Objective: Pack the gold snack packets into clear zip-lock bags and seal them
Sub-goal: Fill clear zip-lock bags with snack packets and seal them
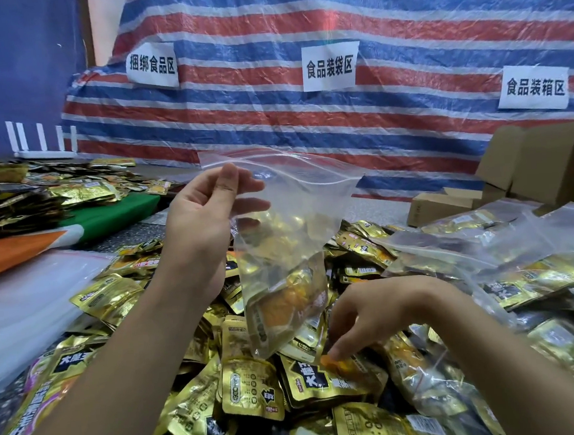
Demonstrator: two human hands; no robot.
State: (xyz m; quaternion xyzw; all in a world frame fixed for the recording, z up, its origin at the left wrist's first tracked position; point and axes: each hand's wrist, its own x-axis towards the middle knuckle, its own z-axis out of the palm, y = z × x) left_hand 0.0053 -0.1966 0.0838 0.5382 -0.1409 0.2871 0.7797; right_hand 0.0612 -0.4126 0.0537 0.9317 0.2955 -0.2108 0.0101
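Observation:
My left hand point(206, 210) holds up a clear zip-lock bag point(289, 224) by its left top edge, thumb and fingers pinching the plastic. The bag's mouth gapes open, and at least one gold packet point(285, 306) lies at its bottom. Below it, my right hand point(368, 314) reaches into the heap of gold snack packets point(251, 388), its fingertips pinching a packet point(329, 375) with an orange patch. Loose packets cover the table in front of me.
Filled zip-lock bags point(509, 261) pile up on the right, with cardboard boxes point(542, 163) behind them. A stack of empty clear bags point(21, 307) lies on the left, more packets point(36, 192) beyond. A striped tarp point(297, 20) with paper labels hangs behind.

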